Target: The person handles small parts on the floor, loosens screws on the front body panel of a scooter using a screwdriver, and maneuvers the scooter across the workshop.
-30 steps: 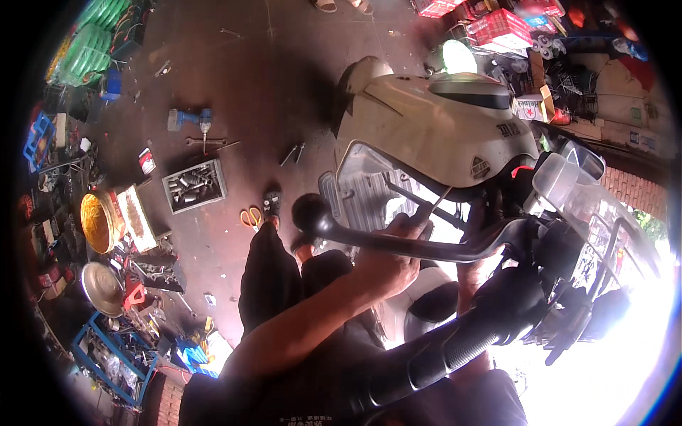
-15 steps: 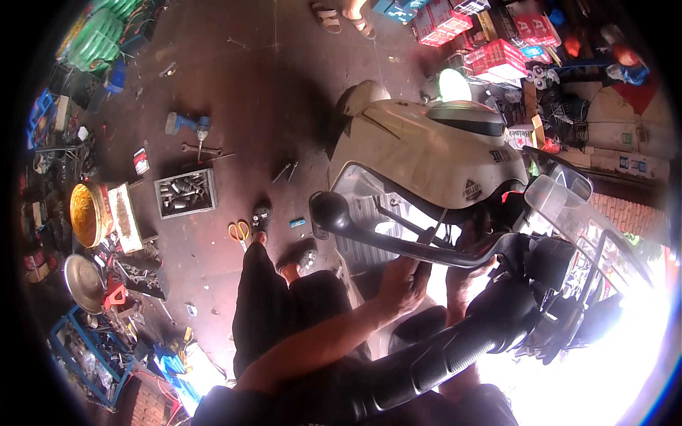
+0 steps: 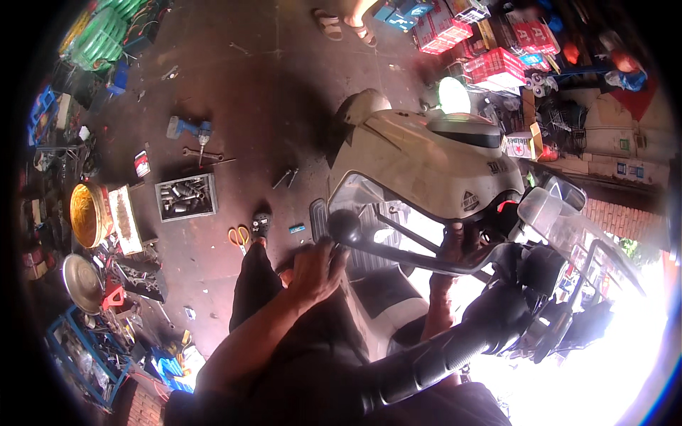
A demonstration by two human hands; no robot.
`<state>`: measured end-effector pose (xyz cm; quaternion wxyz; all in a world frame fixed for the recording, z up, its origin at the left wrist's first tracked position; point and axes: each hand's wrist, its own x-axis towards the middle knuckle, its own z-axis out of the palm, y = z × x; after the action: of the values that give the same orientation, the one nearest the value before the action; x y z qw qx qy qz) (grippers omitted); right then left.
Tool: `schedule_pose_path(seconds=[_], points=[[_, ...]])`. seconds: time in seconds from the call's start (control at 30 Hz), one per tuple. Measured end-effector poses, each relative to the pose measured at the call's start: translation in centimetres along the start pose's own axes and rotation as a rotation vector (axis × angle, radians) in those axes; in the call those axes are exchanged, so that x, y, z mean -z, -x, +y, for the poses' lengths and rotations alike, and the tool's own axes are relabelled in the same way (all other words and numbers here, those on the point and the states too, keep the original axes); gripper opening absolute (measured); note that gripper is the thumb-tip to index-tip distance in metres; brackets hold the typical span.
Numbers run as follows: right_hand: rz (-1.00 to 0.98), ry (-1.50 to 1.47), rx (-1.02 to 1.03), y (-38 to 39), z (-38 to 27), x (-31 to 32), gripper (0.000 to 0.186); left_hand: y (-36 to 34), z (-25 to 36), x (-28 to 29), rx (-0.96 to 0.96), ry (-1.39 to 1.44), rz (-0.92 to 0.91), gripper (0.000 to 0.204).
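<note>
We look down on a scooter, its pale body panel (image 3: pixel 426 160) right of the middle of the view. Left hand (image 3: pixel 318 273): fingers bent inward, just beside the ball end of the black lever (image 3: pixel 412 260); we cannot tell whether it touches the lever or grips anything. Right hand (image 3: pixel 450 250): raised behind the lever, fingertips at the lower edge of the panel, fingers partly hidden; how far open it is, or whether it has hold of something, we cannot tell. The black handlebar grip (image 3: pixel 437 358) crosses in front of the right forearm. On the floor to the left we note orange-handled scissors (image 3: pixel 239 238) beside a shoe (image 3: pixel 261 224), a grey tray (image 3: pixel 190 216) of metal parts, and above it a wrench (image 3: pixel 202 153) and a blue power drill (image 3: pixel 188 128). Sandalled feet (image 3: pixel 329 25) of another person stand at the top.
</note>
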<state>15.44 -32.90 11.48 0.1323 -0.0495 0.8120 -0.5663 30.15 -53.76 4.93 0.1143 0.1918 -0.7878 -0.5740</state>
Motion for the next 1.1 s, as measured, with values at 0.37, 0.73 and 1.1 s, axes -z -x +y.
schedule_pose_path(seconds=[0.37,0.73,1.1], points=[[0.028,-0.064,-0.018,1.0,0.6,-0.6,0.033,-10.2,8.2,-3.5,-0.433,0.189,-0.176,0.069],[0.053,-0.464,-0.023,3.3,1.2,-3.3,0.032,-9.6,8.7,-4.6,-0.465,-0.122,0.060,0.041],[0.396,-1.346,-0.554,13.5,1.4,-4.7,0.016,-11.8,7.8,-3.5,-0.350,-0.283,-0.045,0.026]])
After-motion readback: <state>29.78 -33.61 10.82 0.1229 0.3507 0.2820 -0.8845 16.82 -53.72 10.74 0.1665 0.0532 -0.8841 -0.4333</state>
